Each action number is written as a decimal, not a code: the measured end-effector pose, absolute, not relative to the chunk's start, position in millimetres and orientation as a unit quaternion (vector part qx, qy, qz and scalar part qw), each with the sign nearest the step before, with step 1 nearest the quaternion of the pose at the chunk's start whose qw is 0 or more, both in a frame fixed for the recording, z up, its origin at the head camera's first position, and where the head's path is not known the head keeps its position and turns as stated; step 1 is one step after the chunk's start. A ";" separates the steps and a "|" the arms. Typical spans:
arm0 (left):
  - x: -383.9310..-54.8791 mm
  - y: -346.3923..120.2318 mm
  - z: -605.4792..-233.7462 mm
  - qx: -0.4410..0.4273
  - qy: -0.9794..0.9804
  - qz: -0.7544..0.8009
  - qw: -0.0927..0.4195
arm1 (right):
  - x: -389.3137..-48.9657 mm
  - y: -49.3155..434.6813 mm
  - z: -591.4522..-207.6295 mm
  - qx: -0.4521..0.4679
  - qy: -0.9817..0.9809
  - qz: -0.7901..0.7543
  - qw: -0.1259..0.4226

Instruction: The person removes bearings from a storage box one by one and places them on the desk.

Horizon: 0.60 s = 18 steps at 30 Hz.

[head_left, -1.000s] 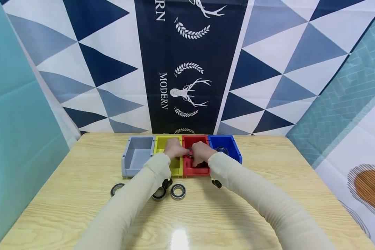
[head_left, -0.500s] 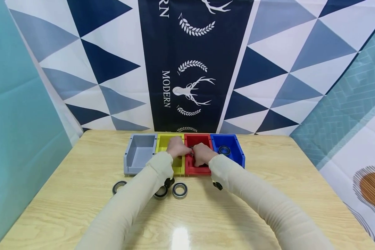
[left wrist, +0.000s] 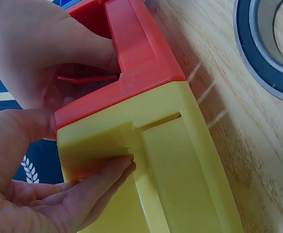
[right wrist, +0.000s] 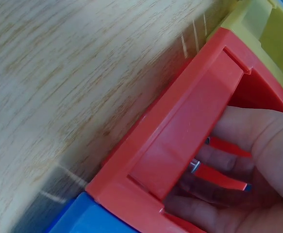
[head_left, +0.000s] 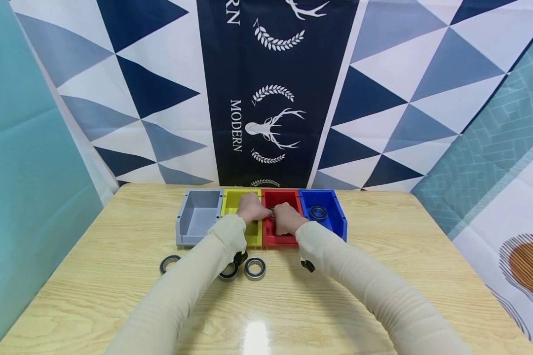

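My left hand (head_left: 252,208) is at the wall where the yellow bin (left wrist: 199,160) meets the red bin (left wrist: 148,46). In the left wrist view its fingers lie inside the yellow bin while the thumb touches the red side, pinching the wall. My right hand (head_left: 287,218) reaches down into the red bin, fingers bent. A glint of metal and dark bits show between those fingers in the right wrist view; whether they hold anything is hidden. Part of a ball bearing (head_left: 272,213) shows in the red bin between the hands.
A bearing (head_left: 318,213) lies in the blue bin (head_left: 340,224); a grey bin (head_left: 200,222) stands at the row's left end. On the wooden table (head_left: 337,315), in front, are three bearings: one at left (head_left: 168,262), a partly covered bearing (head_left: 228,271), and another bearing (head_left: 255,268).
The view has shifted slightly. Both hands stay at the yellow and red bins with little visible movement.
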<state>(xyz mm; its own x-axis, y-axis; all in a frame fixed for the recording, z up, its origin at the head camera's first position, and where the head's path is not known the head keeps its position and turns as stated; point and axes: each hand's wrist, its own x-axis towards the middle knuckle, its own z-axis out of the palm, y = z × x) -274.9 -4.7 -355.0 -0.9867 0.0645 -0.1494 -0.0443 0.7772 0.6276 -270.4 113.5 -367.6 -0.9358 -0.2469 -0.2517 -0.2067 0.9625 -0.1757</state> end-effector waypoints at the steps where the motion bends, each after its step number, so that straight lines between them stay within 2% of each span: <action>1: -274.5 -4.5 -354.9 0.005 0.939 0.334 0.081 | -270.4 113.7 -368.3 -0.109 0.982 -0.081 0.134; 11: -275.1 -5.3 -355.4 -0.005 0.939 0.332 0.085 | -268.0 115.4 -377.8 -0.097 0.985 -0.115 0.082; 18: -273.2 -2.7 -354.6 0.001 0.939 0.333 0.084 | -264.5 112.4 -375.4 -0.071 0.986 -0.112 0.104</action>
